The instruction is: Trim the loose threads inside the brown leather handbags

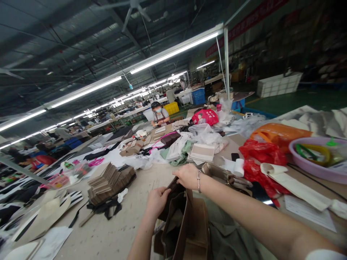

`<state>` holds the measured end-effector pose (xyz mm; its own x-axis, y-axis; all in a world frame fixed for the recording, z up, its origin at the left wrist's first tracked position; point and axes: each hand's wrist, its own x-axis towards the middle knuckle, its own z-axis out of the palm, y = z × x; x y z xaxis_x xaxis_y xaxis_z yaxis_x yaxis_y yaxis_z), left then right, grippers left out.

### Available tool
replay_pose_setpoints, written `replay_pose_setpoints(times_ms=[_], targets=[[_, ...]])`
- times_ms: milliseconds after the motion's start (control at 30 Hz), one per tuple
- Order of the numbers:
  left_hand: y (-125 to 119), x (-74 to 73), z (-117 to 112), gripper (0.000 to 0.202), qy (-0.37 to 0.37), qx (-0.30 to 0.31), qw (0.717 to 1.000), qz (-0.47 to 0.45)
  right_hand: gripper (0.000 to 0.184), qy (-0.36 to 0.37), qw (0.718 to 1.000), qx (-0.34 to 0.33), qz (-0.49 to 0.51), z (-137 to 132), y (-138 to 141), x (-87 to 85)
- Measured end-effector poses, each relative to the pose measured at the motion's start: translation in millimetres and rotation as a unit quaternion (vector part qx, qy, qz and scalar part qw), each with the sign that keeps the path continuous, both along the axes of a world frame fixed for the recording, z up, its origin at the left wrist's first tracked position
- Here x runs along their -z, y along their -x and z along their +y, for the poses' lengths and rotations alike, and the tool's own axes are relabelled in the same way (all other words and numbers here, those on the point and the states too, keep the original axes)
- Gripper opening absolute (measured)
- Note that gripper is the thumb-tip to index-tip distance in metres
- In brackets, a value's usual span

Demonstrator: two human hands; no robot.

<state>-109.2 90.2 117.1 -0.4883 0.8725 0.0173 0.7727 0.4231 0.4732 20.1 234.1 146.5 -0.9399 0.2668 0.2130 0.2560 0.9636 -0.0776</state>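
Note:
A brown leather bag piece (187, 227) stands on the worktable (119, 231) right in front of me. My left hand (157, 202) is closed on its top edge at the left. My right hand (187, 176), with a bracelet at the wrist, is closed on the same dark top edge a little further back. Both hands hold the piece upright and slightly spread.
A fanned stack of brown cut pieces (108, 180) lies to the left. Red plastic bags (260, 155), a roll of white tape (238, 167) and a purple basin (320, 159) sit to the right. A co-worker (159, 115) works at the table's far end.

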Motion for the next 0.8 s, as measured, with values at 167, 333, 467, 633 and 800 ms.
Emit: replay_pose_setpoints(times_ms=[167,333,467,633,800], targets=[[-2.3,-0.9,-1.0,0.033,-0.006,-0.007,1.0,-0.004,0.02,0.015,0.999,0.035,0.008,-2.9,3.0,1.6],[-4.5,0.0,-1.0,0.03,-0.015,-0.006,1.0,0.001,0.019,0.04,0.997,0.066,0.005,-4.1,7.3,-3.7],[-3.5,0.8,-1.3,0.029,0.002,-0.016,1.0,0.025,0.019,0.056,0.996,0.07,0.001,-1.3,10.1,-5.0],[-3.6,-10.2,-1.9,0.023,0.027,0.023,0.999,-0.007,0.019,0.045,0.997,0.059,-0.006,2.8,13.1,-3.0],[-9.0,-16.5,16.1,0.029,-0.022,0.048,0.999,0.003,0.018,0.05,0.997,0.06,-0.007,2.6,13.9,-2.6]])
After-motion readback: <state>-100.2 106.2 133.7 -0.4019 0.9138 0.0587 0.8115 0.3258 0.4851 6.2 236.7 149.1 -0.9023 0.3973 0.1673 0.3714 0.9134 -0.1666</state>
